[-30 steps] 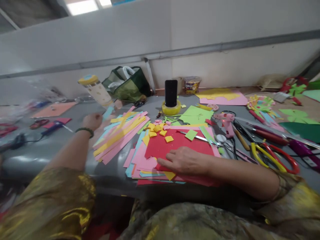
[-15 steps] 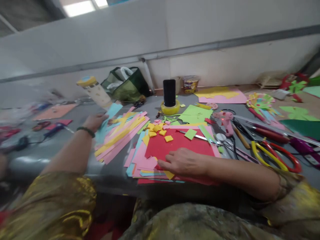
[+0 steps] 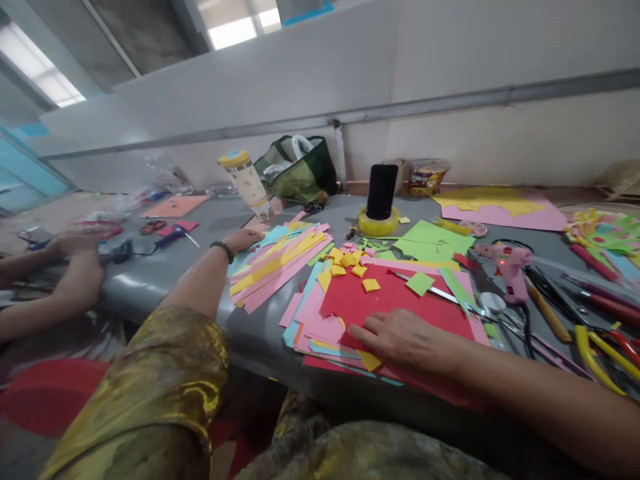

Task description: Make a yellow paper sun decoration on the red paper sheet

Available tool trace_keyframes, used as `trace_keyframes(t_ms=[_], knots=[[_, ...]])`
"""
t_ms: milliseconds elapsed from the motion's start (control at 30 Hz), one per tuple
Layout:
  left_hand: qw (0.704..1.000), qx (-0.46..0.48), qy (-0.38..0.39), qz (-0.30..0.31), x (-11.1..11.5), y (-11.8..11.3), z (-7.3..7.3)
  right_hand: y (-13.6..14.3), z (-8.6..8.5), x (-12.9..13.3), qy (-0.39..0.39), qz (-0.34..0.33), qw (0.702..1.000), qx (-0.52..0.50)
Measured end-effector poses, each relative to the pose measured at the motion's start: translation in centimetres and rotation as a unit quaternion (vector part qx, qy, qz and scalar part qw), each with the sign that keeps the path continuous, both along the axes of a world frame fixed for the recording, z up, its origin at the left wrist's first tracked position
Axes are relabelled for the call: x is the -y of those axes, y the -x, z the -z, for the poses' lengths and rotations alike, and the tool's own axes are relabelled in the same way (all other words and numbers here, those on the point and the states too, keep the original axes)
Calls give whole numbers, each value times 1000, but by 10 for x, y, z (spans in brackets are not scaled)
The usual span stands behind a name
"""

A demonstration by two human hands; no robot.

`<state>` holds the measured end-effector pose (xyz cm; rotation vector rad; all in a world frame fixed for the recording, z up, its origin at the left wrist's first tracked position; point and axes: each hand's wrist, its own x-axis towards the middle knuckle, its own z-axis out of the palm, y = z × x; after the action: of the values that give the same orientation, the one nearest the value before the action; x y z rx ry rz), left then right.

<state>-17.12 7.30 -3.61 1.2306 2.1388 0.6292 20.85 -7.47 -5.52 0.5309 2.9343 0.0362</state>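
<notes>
My left hand (image 3: 243,239) reaches to the far left edge of a fanned pile of paper strips (image 3: 280,263) in pink, yellow and light blue. Its fingers are stretched out and touch the light blue paper there; part of them is hidden. My right hand (image 3: 400,337) lies on a red sheet (image 3: 345,293) atop a stack of coloured paper, fingers loosely bent and apart, holding nothing that I can see. Small folded yellow paper pieces (image 3: 371,285) sit on the red sheet. A green paper square (image 3: 419,284) rests across the blade of metal scissors (image 3: 450,297).
A pink glue gun (image 3: 510,267) with a lit red light and yellow-handled pliers (image 3: 595,360) lie at right. Behind stand a phone (image 3: 382,192) on a yellow tape roll (image 3: 379,223), a tumbler (image 3: 247,187) and a green bag (image 3: 300,170). Another person's arms (image 3: 75,273) are at left.
The view has swung left, so things sit farther right and the other person's arms show more. The light blue strip raised by my left hand now lies lower on the pile. My right hand stays on the stack.
</notes>
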Motion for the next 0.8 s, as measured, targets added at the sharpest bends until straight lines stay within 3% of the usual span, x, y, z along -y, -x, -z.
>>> trace_keyframes(t_ms=[500, 800], knots=[[974, -148, 94, 144, -13, 14, 10, 2, -3, -1, 19, -2, 1000, 14], [927, -287, 57, 232, -24, 16, 18, 2, -1, -1, 14, 7, 1000, 25]])
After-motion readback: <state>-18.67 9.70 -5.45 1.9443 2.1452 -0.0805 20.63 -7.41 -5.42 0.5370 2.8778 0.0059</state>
